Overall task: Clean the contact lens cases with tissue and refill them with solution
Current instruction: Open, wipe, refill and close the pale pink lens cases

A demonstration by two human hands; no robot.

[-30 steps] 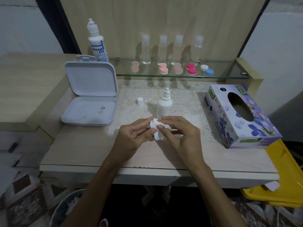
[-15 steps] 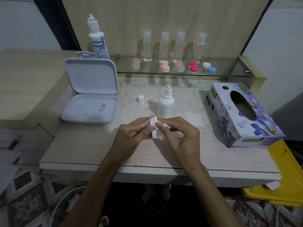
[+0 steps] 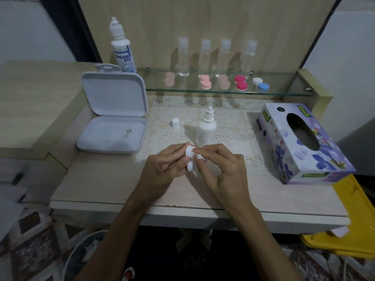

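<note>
A: White plastic, that is the contact lens case [image 3: 190, 160] in the middle. The left hand [image 3: 164, 169] grips it with curled fingers, just above the table [image 3: 97, 185].

B: What does the right hand [image 3: 225, 171] do?

A: Its thumb and fingertips pinch a small wad of tissue [image 3: 199, 156]. The tissue touches the case.

B: Where is the solution?

A: A small white solution bottle [image 3: 205, 129] stands upright just behind the hands, on the lace mat [image 3: 233, 126]. Its top is off. The little white cap [image 3: 175, 123] stands on the mat, to the left of the bottle.

B: And the box with flowers?

A: That is the tissue box [image 3: 304, 145], on the right side of the table.

B: What is on the left?

A: A white box with a hinged lid [image 3: 113, 114] lies open. I see small round things inside, too small to name.

B: And up at the back?

A: A glass shelf [image 3: 284, 92] holds a big bottle marked DREAM EYE [image 3: 121, 51], 4 clear bottles [image 3: 206, 57], and more lens cases [image 3: 241, 83] in pink, red, white and blue.
</note>
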